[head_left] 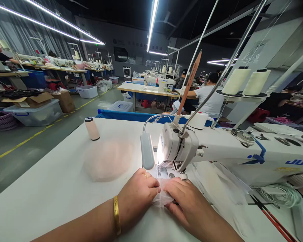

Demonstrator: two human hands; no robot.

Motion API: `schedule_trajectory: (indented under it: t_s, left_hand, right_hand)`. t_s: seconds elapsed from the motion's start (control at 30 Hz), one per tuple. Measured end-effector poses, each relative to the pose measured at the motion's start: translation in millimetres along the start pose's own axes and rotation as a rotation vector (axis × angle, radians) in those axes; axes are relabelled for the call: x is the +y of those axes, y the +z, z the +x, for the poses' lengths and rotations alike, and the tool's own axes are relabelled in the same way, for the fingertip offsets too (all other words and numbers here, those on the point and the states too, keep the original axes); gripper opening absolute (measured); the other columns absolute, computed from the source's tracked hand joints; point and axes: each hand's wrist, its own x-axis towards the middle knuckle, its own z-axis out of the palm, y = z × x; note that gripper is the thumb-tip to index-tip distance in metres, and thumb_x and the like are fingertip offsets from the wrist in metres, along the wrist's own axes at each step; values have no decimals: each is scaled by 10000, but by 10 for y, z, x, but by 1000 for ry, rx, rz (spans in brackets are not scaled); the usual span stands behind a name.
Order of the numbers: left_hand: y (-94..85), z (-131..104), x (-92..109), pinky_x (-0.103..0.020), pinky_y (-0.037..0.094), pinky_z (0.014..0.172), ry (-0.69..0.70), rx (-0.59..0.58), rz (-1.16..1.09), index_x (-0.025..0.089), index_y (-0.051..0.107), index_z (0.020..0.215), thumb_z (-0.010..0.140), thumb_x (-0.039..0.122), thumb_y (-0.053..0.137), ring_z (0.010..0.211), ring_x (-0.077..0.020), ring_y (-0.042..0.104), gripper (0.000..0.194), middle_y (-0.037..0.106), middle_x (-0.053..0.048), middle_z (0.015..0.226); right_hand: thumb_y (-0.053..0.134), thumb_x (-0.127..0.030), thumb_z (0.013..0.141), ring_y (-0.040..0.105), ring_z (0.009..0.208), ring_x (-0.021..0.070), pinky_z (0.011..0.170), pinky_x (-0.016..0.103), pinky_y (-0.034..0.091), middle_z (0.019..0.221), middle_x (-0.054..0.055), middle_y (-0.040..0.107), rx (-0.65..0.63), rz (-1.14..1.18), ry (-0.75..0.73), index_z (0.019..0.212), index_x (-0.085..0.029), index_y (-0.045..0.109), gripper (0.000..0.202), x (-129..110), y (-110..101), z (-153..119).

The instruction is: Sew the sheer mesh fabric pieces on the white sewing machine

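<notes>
A small piece of sheer white fabric [162, 198] lies between my two hands, just in front of the sewing machine [173, 144]. With curled fingers, my left hand [140, 191] pinches the fabric's left side. My right hand [184, 198] grips its right side, thumb beneath and fingers on top. Both hands are close to the lit needle area and presser foot [160, 170], apart from it. On the table to the left rests a pile of sheer pale pink fabric [108, 159]. More sheer white fabric [222, 188] is under the machine's arm on the right.
A pale pink thread spool [92, 128] stands at the table's back left. A grey lamp [147, 151] hangs left of the needle. Red-handled tweezers [272, 215] and coiled white cord [281, 195] lie at right. Two thread cones [244, 82] stand behind. Another person [209, 97] sits ahead.
</notes>
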Motion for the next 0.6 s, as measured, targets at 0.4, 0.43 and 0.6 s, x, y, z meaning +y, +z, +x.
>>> schedule_trajectory:
  t_s: [0.4, 0.43, 0.6]
  left_hand:
    - [8, 3, 30, -377, 416, 724, -23, -21, 31, 198, 678, 835, 1004, 115, 541, 703, -191, 598, 232, 730, -11, 845]
    - [10, 6, 29, -375, 412, 717, -23, -16, 34, 197, 671, 824, 1000, 115, 539, 696, -190, 590, 235, 726, -12, 841]
    - [1, 12, 44, -361, 402, 717, -15, -3, 31, 201, 662, 825, 982, 83, 523, 681, -182, 572, 240, 711, -13, 829]
  right_hand:
    - [602, -92, 958, 597, 863, 247, 778, 355, 444, 932, 39, 670, -12, -30, 40, 949, -214, 616, 123, -4, 2, 21]
    - [588, -93, 965, 594, 857, 247, 773, 356, 443, 924, 40, 667, -15, -33, 43, 943, -214, 613, 125, -4, 1, 24]
    - [548, -115, 998, 583, 841, 249, 767, 360, 441, 898, 37, 655, -28, -39, 67, 959, -222, 615, 133, 4, 11, 35]
